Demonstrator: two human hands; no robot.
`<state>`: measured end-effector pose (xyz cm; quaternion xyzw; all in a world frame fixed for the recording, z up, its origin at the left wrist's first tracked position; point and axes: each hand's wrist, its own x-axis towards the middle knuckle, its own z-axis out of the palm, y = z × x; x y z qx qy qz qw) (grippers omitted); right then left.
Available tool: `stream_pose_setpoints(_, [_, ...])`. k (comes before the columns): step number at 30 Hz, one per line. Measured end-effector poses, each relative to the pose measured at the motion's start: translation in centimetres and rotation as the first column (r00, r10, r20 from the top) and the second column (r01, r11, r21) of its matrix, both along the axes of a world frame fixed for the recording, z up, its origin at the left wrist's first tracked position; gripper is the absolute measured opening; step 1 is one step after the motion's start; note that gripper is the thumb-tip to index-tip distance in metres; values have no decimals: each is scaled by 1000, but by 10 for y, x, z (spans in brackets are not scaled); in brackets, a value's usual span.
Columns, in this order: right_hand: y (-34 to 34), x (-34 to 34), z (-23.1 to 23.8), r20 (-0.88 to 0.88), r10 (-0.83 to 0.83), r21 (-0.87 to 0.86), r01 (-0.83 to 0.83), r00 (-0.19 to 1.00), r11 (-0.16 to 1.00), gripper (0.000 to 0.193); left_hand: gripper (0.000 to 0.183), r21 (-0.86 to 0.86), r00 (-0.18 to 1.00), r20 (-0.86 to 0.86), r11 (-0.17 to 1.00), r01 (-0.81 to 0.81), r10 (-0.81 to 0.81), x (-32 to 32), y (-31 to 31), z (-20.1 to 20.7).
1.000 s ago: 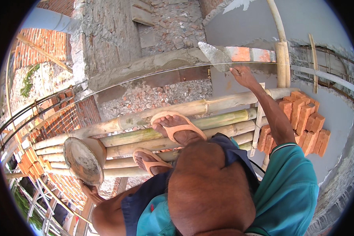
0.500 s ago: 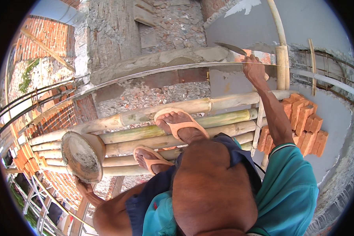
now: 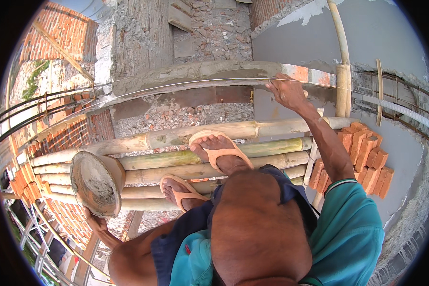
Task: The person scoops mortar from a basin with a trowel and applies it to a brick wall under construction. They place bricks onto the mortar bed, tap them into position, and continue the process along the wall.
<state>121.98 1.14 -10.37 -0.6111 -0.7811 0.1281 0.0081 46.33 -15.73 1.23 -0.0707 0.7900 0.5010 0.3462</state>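
My left hand [image 3: 96, 222] is closed on the lower rim of a mortar bucket [image 3: 96, 186], which is tilted toward me. Grey mortar [image 3: 102, 183] coats its inside. My right hand [image 3: 287, 92] is closed around a trowel, held in front of the brick course at the string. Only the end of the trowel's handle [image 3: 305, 94] shows; its blade is hidden behind the hand. Wet mortar [image 3: 200, 71] covers the top of the course to the left of that hand. Bare bricks [image 3: 295, 73] show just right of it. A taut white string [image 3: 186, 84] runs along the front edge.
Under my sandalled feet lies a platform of bamboo poles [image 3: 186, 159]. Stacked orange bricks [image 3: 367, 152] stand at the right, and more bricks [image 3: 26, 186] at the far left. An upright bamboo pole [image 3: 342, 90] rises beside the wall. Black bars [image 3: 38, 114] stick out at left.
My right hand has come left and slightly down, and the trowel blade has gone out of sight. The bucket in my left hand has shifted slightly left and up.
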Motion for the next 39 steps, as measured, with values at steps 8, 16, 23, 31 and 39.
stream_pose_setpoints(8, [-12,104,5,238,-49,-23,56,970,998,28,59,-12,1000,-2,1000,23,-23,-28,-14,-7])
stream_pose_setpoints(16, [-35,116,46,308,-65,-77,93,949,993,26,62,293,970,123,941,167,-210,-116,-46,-60])
stream_pose_setpoints(23, [-19,-108,110,-220,215,-137,-249,951,959,22,54,442,970,-100,863,243,-222,-23,-8,-32])
stream_pose_setpoints(31, [63,-446,151,237,718,305,-752,654,584,22,57,482,937,-328,833,273,-117,56,24,-15])
stream_pose_setpoints(39, [-1,-488,138,485,863,215,-976,144,42,18,56,468,907,-417,840,274,-63,65,7,-13])
